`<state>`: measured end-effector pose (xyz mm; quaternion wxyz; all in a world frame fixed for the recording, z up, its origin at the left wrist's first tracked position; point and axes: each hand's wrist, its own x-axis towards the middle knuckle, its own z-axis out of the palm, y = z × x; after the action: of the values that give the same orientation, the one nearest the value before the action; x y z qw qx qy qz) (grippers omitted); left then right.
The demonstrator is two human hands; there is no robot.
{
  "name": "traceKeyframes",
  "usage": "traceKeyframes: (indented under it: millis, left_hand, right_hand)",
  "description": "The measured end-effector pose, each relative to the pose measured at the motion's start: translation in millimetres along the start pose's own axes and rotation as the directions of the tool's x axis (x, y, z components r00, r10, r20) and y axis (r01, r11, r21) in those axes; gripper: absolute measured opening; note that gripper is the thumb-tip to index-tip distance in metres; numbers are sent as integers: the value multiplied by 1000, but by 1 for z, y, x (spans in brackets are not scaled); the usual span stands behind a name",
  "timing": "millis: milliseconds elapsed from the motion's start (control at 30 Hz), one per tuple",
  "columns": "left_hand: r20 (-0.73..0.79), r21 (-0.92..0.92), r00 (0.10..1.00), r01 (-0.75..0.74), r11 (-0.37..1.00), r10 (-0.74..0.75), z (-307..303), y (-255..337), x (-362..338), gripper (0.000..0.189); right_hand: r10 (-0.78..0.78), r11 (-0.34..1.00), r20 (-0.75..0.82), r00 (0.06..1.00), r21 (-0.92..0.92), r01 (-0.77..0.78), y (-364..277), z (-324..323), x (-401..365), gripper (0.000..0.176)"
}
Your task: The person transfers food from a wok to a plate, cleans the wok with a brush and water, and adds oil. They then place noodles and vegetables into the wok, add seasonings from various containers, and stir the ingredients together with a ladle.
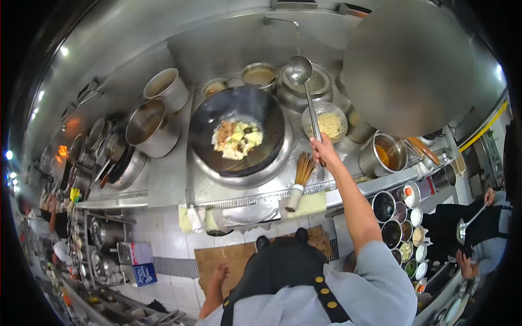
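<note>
Head view is showing the right hand [324,150] closing around the near end of a long steel ladle [311,111], fingers wrapping the handle. The shaft is running away from the hand, up and slightly to its left. The ladle bowl [298,70] is hanging at the far end, beyond the hand, over the rear rim of the range between a small pot [260,75] and a lidded steel pot [318,82].

Handling judgement:
- The ladle is appearing rigid and all metal, so it is likely behaving as a stiff lever with its weight sitting at the bowl end.
- The handle is probably carrying oil or steam film, so a full wrap grip near the end, as shown, is giving the best control.
- The shaft near the bowl is likely running hot, so the hold is best kept at the end.

The wok [237,136] with chopped food is lying to the left of the hand. A bowl of noodles [325,124] is sitting just beyond it, under the shaft. A bamboo brush [300,182] is resting just below the hand.

The left hand [220,271] is hanging at the person's side, holding nothing visible; whether the fingers are curling shut is not determinable.

A second person [486,228] is working well off to the right.
</note>
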<state>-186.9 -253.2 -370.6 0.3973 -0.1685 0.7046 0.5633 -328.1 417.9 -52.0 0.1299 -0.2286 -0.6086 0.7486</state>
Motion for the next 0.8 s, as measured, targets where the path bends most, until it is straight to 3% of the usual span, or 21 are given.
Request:
traceKeyframes:
  millis: [67, 100, 133, 167, 233, 267, 300, 333, 367, 400, 433, 467, 500, 533, 600, 667, 733, 767, 800]
  left_hand:
    - [6, -123, 999, -34, 992, 35, 11, -21, -7, 35]
    - [-20, -193, 999, -51, 980, 48, 21, -23, -30, 34]
    - [-46, -154, 998, -49, 987, 43, 33, -24, -49, 34]
    - [-32, -188, 998, -57, 980, 52, 42, -36, -54, 34]
    - [33, -326, 996, -71, 943, 86, 59, -64, -65, 34]
    - [21, -326, 996, -76, 942, 87, 74, -59, -72, 34]
    - [-19, -130, 995, -96, 987, 95, 82, -62, -75, 34]
    - [-56, 71, 993, -102, 992, 106, 88, -62, -77, 35]
    - [-65, 70, 993, -99, 993, 103, 90, -65, -77, 35]
    - [-70, 109, 988, -132, 985, 140, 93, -69, -76, 33]
    - [-70, 147, 982, -164, 975, 176, 97, -69, -75, 30]
    - [-65, 185, 975, -200, 962, 215, 101, -67, -70, 29]
    - [-65, 214, 974, -198, 957, 216, 101, -57, -68, 29]
    - [-73, 255, 977, -174, 951, 199, 100, -47, -62, 29]
    - [-87, 370, 980, -135, 919, 179, 100, -11, -50, 29]
    - [-57, 435, 980, -149, 888, 192, 134, 82, -51, 30]
    - [156, 227, 956, -278, 933, 247, 154, 130, -8, 30]
    - [170, 78, 941, -309, 948, 293, 202, 203, -31, 27]
    - [323, 1, 892, -334, 942, 316, 236, 255, -41, 27]
  right_hand:
    - [-31, 998, -75, 997, -51, 27, -12, -28, 41, 27]
    - [-57, 982, -177, 983, -188, 23, -18, -35, 59, 28]
    - [-93, 948, -269, 959, -317, 3, -21, -47, 79, 29]
    - [-101, 949, -278, 955, -315, 9, -4, -72, 119, 29]
    - [-319, 751, -324, 891, -660, 29, 46, -112, 205, 36]
    - [-244, 765, -318, 916, -644, -20, 17, -103, 194, 27]
    - [-240, 770, -311, 920, -638, -15, 3, -100, 195, 27]
    - [-29, 913, -245, 969, -402, -75, -10, -98, 199, 21]
    - [161, 972, -120, 980, -150, -179, -14, -99, 207, 16]
    - [255, 951, 51, 966, 168, -260, -17, -100, 211, 9]
    - [259, 950, 50, 964, 167, -264, -14, -103, 208, 9]
    - [188, 766, 278, 942, 559, -318, -10, -105, 203, 10]
    - [17, 422, 441, 897, 810, -407, -8, -105, 196, 10]
    - [-23, 313, 481, 876, 836, -451, -5, -105, 185, 12]
    - [-44, 281, 482, 875, 847, -452, -5, -107, 156, 15]
    - [-95, 251, 497, 863, 851, -462, -18, -112, 118, 22]
    - [-23, 265, 478, 878, 849, -456, -38, -120, 78, 19]
    - [40, 276, 467, 884, 845, -458, -46, -125, 61, 15]
    - [98, 338, 413, 905, 842, -421, -50, -131, 47, 13]
